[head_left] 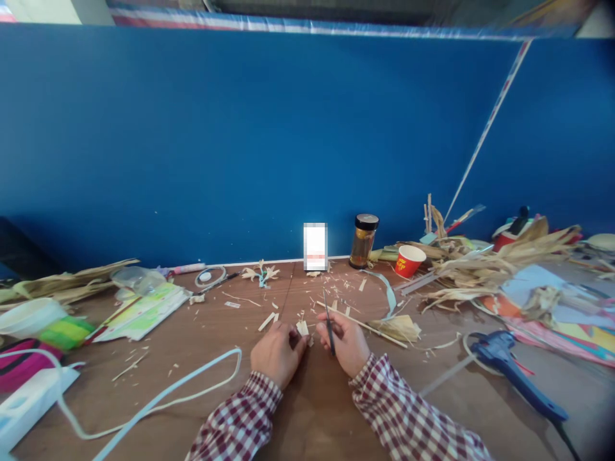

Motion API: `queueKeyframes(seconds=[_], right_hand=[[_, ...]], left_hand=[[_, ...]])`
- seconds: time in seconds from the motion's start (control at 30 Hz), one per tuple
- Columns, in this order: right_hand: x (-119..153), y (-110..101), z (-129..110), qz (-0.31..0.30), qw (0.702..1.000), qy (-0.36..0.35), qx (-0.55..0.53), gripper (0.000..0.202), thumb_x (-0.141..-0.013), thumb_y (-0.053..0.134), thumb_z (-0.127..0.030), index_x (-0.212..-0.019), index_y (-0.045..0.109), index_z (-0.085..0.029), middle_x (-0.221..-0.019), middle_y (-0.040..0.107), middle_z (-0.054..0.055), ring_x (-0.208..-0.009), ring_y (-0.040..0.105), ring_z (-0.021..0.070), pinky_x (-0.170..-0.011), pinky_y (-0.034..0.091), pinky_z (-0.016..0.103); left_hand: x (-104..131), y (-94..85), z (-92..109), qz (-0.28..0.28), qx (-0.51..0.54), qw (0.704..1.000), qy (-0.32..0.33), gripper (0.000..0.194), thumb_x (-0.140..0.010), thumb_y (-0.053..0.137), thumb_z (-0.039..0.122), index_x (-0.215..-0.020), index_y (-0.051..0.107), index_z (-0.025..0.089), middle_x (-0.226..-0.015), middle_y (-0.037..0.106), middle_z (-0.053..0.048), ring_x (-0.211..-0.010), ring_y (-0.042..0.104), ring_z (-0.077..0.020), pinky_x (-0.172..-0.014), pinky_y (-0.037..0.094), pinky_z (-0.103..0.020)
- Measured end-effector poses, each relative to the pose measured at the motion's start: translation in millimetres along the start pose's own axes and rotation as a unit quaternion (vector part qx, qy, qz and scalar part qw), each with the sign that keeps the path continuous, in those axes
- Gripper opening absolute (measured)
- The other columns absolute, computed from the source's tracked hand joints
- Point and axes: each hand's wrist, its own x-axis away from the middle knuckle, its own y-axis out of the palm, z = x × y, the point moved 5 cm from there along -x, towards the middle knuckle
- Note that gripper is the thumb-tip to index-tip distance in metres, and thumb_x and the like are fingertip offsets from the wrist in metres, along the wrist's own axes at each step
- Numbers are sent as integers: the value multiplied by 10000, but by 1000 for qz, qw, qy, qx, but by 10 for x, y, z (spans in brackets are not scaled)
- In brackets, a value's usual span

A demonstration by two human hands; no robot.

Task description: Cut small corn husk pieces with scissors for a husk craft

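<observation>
Well, husk [302, 328] at left hand [277, 351], cup lettering [406, 264] illegible

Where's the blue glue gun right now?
In the head view, the blue glue gun lies on the table at the right, beyond the right hand, just below the pink and colored papers.

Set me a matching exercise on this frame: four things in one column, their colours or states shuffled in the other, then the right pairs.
Things:
1. Paper cup
2. Right hand
3. Glue gun
4. Left hand

Colours or states:
A. Has its fingertips at a small pale piece
B. Blue, lying on its side
C. Holds a slim dark tool
D. Red outside with yellow marks, standing upright

Right pairs: 1-D, 2-C, 3-B, 4-A
</observation>
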Motion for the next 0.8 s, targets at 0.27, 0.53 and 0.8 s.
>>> queueKeyframes(seconds=[0.27,0.53,0.8], right_hand=[[-25,11,24,-4,1000,3,-2,324,-719,582,-441,-903,543,-177,-570,518,-26,-497,492,116,-456,395,225],[-69,-114,-59,50,995,-41,73,339,-689,614,-366,-961,568,-168,-615,561,-4,-560,533,150,-523,437,262],[-72,-109,-107,27,997,-41,62,355,-653,631,-297,-971,550,-160,-687,590,2,-588,558,144,-560,461,266]], left_hand=[[-88,69,-41,-24,85,996,-11,103,-708,554,285,-678,623,215,-692,625,-18,-618,552,-153,-505,292,-235],[-93,88,96,34,246,968,29,107,-717,505,225,-705,598,173,-633,607,-15,-563,542,-133,-562,375,-231],[98,294,187,9,440,898,-30,151,-659,593,292,-722,603,155,-600,620,-25,-538,561,-144,-529,426,-240]])
